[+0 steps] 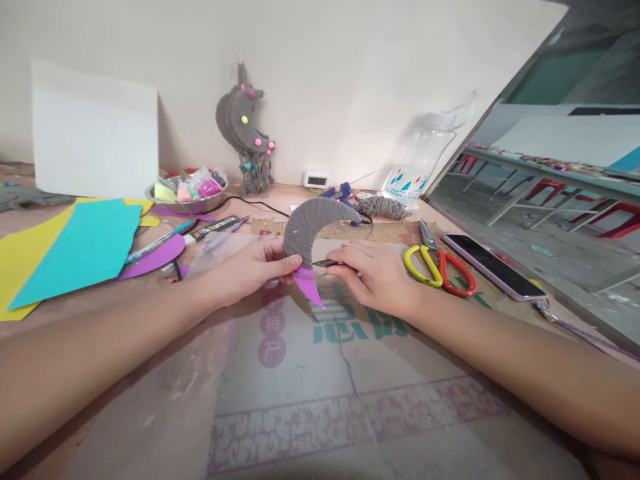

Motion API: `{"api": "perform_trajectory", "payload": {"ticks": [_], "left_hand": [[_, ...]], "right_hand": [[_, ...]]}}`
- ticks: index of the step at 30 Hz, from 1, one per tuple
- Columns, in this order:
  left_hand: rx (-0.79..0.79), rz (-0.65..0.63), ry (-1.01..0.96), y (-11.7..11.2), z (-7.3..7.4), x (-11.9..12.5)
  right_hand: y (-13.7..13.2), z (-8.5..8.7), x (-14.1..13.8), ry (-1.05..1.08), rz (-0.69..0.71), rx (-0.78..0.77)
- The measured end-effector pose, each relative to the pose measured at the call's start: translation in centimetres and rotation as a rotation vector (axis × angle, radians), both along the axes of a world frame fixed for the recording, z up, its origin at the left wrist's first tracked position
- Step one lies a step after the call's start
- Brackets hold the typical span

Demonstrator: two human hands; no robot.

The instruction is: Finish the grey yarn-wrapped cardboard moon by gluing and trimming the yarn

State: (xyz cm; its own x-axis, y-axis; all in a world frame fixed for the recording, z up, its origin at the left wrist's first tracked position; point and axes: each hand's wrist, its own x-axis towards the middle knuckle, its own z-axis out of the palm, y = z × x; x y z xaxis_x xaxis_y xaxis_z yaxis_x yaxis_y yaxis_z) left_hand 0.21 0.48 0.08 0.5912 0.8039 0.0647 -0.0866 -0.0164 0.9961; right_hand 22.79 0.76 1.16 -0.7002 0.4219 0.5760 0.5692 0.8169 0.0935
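My left hand (253, 268) pinches a crescent-shaped piece (310, 230) that is wound with grey yarn. Its bare purple tip (309, 287) points down below my fingers. My right hand (375, 277) is closed just to the right of the crescent, gripping a strand of grey yarn (325, 263) pulled taut toward it. The yarn leads back to a loose grey yarn bundle (383, 208) behind my hands.
Yellow-and-red scissors (437, 263) and a phone (493, 267) lie at the right. Teal (85, 247) and yellow foam sheets, pens and a metal bowl of coloured bits (187, 190) are at the left. Finished grey moons (245, 123) lean on the wall. A glue gun (340, 195) sits behind.
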Motion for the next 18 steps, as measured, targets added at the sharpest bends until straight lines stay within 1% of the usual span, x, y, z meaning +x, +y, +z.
{"api": "perform_trajectory", "payload": {"ticks": [2,5,12,18], "left_hand": [[-0.074,-0.020,-0.020,0.02,0.01,-0.03],[-0.118,-0.012,-0.056,0.01,0.04,-0.01],[-0.036,0.007,-0.001,0.17,0.19,-0.01],[-0.066,0.007,-0.002,0.17,-0.15,-0.07]], "right_hand": [[0.04,-0.02,0.04,0.020,0.012,-0.020],[0.09,0.00,0.15,0.066,0.028,-0.056],[0.06,-0.05,0.09,0.050,0.026,-0.044],[0.15,-0.04,-0.02,0.028,0.014,-0.092]]}}
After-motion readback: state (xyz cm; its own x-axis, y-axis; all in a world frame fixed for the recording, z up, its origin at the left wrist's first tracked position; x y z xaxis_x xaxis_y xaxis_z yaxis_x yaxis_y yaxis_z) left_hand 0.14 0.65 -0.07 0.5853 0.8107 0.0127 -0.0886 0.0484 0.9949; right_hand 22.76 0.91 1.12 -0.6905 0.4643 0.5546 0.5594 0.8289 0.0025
